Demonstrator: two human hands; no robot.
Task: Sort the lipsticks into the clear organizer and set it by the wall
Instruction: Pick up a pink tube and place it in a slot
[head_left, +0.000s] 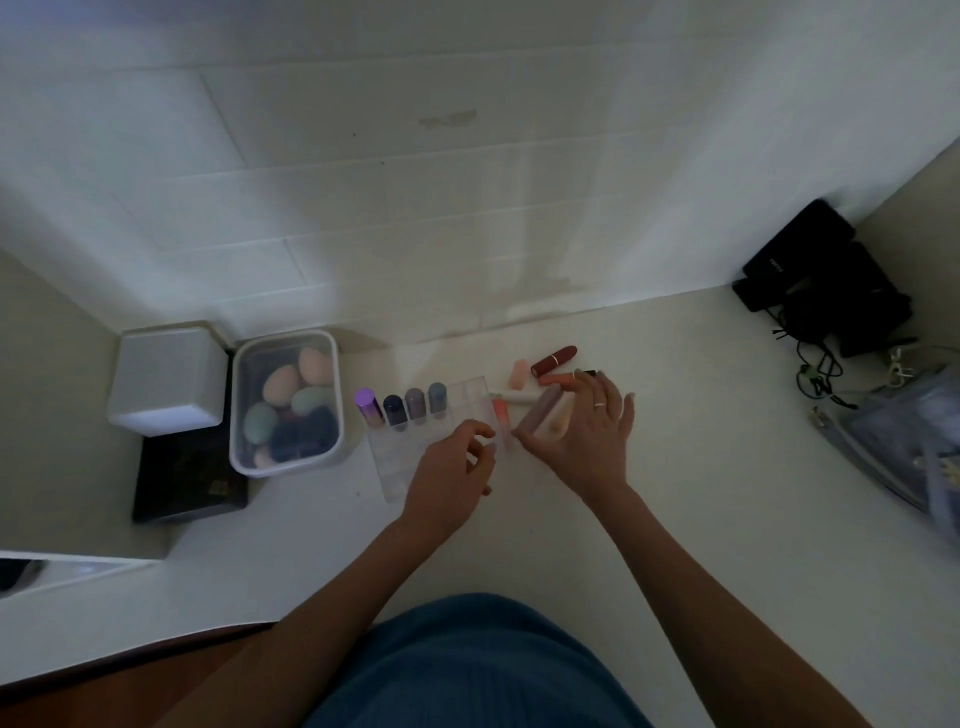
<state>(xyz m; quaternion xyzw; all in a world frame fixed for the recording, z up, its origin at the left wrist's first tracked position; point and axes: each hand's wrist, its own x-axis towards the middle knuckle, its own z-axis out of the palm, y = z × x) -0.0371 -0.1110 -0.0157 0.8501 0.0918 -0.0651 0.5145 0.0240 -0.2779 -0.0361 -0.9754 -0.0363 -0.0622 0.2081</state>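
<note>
The clear organizer (400, 457) sits centre-left on the counter, four lipsticks (410, 408) upright along its far row, near slots empty. Just right of it, my right hand (584, 439) pinches a mauve tube (540, 413) in closed fingers, its long axis running far-right to near-left, near tip aimed at the organizer. My left hand (452, 473) hovers over the organizer's near-right corner, fingers loosely curled, holding nothing. Loose lipsticks (553, 361) lie beyond, near the wall (467, 208).

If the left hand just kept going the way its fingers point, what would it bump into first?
Probably the peach lip gloss tube standing at the right end of the clear organizer. The left hand points up and right toward it, fingertips nearly there. Depth is unclear from above.
</note>
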